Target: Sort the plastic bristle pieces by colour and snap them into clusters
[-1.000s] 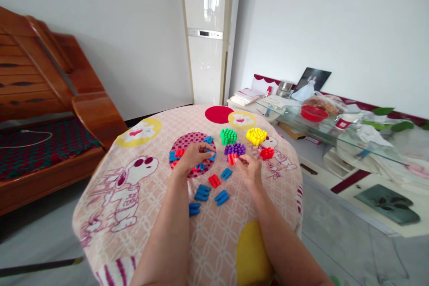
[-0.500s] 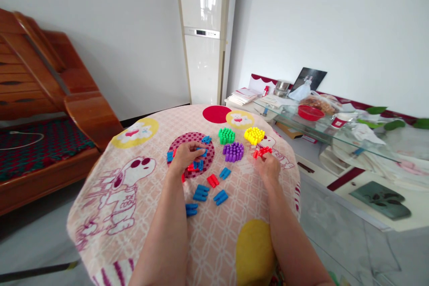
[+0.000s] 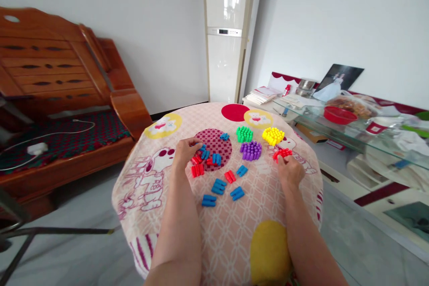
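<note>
Well left of the purple cluster (image 3: pixel 251 151), a glossy, slatted wooden bench (image 3: pixel 50 71) stands past the edge of the cloth-covered worktop (image 3: pixel 228 241). That worktop is rounded and soft-looking, with a white lattice print; from the purple cluster, its right edge is nearer than its left, and the widest stretch runs toward the near side.

Left of the purple cluster, the left hand (image 3: pixel 185 152) has its fingertips at a blue piece (image 3: pixel 205 154); whether its grip is closed on it, I can't say. To the cluster's right, the right hand (image 3: pixel 291 172) has its fingertips at the red cluster (image 3: pixel 284 152), its grip too hidden to say whether it pinches anything.

Just behind the purple cluster sits the green cluster (image 3: pixel 244 134); behind and to the right, the yellow cluster (image 3: pixel 272 135), all bristling with plastic-looking rods.

Smallest are the loose blue pieces (image 3: pixel 208 201) and a loose red piece (image 3: pixel 230 176), stubby shapes with parallel ridges, lying left and in front of the purple cluster.
</note>
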`<action>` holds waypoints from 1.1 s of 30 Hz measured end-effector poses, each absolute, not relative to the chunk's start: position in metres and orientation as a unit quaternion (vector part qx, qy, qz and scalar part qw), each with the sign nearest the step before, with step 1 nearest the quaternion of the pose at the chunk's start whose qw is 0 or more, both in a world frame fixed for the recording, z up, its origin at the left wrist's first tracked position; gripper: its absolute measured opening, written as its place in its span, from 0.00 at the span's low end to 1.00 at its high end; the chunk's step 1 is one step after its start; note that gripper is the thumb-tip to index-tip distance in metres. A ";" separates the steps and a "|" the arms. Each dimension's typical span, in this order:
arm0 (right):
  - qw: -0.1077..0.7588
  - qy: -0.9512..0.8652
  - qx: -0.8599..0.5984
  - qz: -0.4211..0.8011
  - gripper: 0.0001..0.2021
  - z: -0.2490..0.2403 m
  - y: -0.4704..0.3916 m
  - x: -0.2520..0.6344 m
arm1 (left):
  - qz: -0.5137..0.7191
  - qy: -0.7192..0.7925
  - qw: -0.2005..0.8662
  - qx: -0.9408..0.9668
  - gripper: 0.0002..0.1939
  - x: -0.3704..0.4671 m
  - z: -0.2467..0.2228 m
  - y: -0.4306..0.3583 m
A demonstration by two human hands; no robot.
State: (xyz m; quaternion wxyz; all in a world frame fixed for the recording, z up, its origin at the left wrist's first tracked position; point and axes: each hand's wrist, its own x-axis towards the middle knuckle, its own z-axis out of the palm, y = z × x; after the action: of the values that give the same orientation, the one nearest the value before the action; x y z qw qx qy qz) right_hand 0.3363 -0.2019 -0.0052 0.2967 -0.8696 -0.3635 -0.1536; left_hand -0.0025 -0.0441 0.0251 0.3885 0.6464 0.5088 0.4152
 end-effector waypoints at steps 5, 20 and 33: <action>0.366 -0.434 -0.800 -0.193 0.16 -0.013 -0.201 0.326 | 0.353 0.553 0.364 0.661 0.16 -0.031 0.025 -0.045; 0.417 -0.505 -0.737 -0.168 0.20 -0.019 -0.199 0.314 | 0.284 0.620 0.167 0.712 0.19 0.005 0.013 -0.033; 0.507 -0.583 -0.633 -0.031 0.13 -0.004 -0.194 0.279 | 0.381 0.369 0.347 0.773 0.10 0.051 0.061 -0.058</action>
State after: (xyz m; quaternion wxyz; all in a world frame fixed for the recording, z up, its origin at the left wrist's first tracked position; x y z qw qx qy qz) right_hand 0.2788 -0.1943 -0.0037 0.5074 -0.6335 -0.5834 -0.0305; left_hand 0.0509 -0.0581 0.0610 0.3473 0.7730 0.3693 0.3815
